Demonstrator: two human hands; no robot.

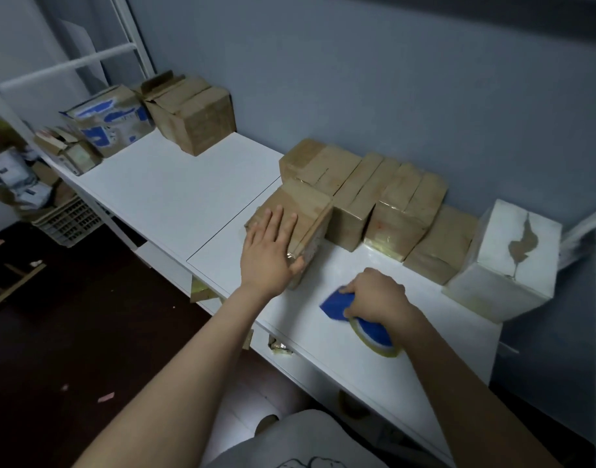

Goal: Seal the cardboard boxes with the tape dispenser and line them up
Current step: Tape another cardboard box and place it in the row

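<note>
Fingers [276,219] of my left hand [271,255] lie straight and flat on top of the box [311,211], with the thumb down at its near corner and nothing curled round it. My right hand [379,295] is wrapped round the blue dispenser [338,304], which rests on the bench [175,197] just in front of me, its roll toward my side.

The box shows glossy tape at the near corner, so I judge it sealed and the step in hand to be lining up. It sits in front of the row [391,204], touching the left-end box behind it and the next one at its right. The row runs along the wall [357,79] and ends at a white box [506,258].

The next move calls for a flat push left and then back, so the box rounds the row's left end and squares up against the wall.

There is open bench to the left, between the row and the far boxes [191,113], whose flaps look unsealed. The near edge lies just under my left wrist, so I would push away from it, not along it.
</note>
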